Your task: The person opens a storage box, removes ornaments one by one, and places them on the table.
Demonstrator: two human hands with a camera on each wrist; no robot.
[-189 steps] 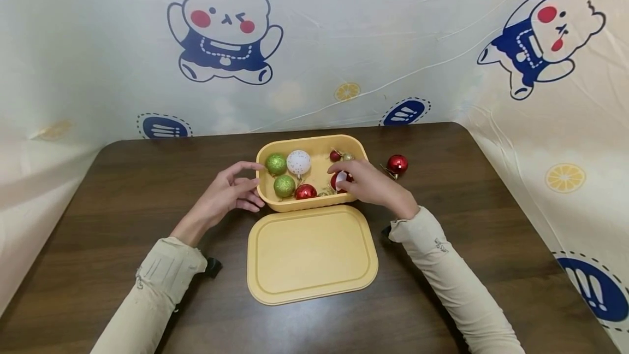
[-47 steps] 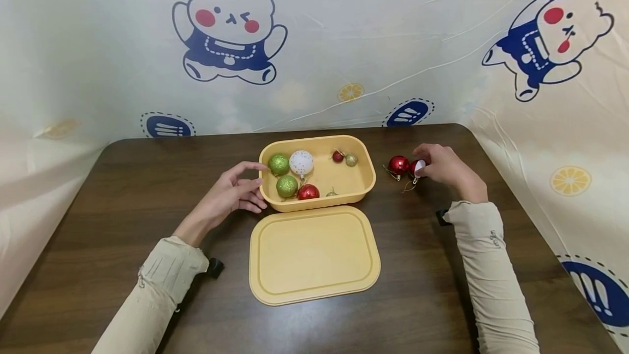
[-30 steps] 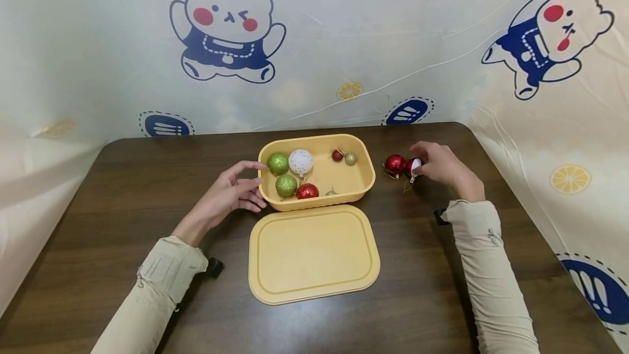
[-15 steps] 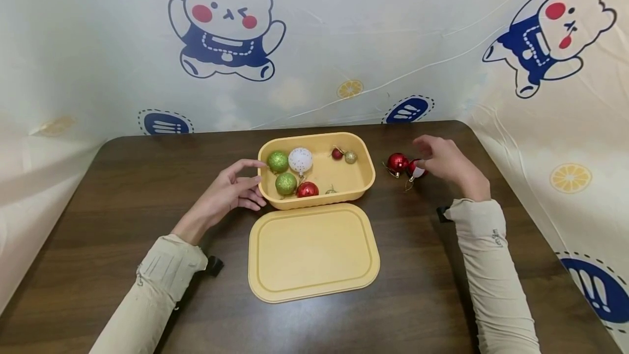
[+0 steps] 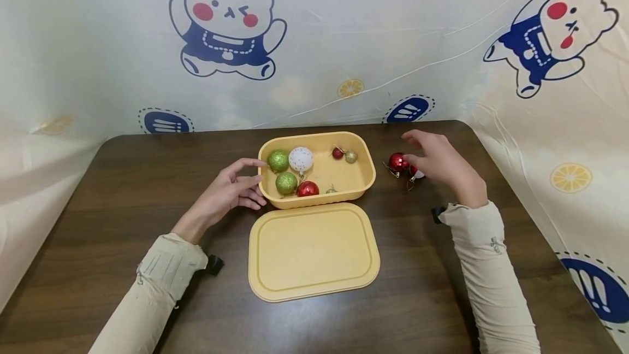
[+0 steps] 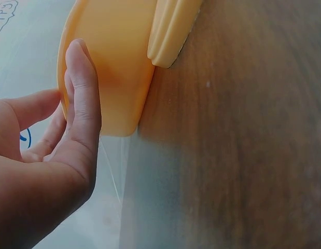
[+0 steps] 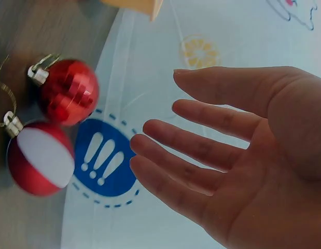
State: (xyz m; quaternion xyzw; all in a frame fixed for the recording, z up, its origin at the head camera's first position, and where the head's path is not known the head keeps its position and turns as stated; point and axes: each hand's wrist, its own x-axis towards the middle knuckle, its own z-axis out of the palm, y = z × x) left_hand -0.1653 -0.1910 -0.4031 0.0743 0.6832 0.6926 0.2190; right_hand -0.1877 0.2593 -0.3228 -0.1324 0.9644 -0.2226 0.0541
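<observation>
My left hand lies at the left end of a yellow box, its relaxed fingers touching the rim and outer wall. Right of the box, two baubles lie side by side on the table: a shiny red bauble and a red-and-white bauble. Above and beside them hovers my right hand, fingers spread and apart from both. It partly hides the red-and-white one in the head view. Inside the box are two green glitter baubles, a speckled white bauble, a red bauble and several small ones.
A flat yellow lid lies in front of the box on the dark wooden table. Behind the table hangs a pale curtain printed with cartoon bears.
The red-and-white bauble went from the box to the table beside the red one. My right hand then let go and drew off slightly. The left hand stayed at the box.
</observation>
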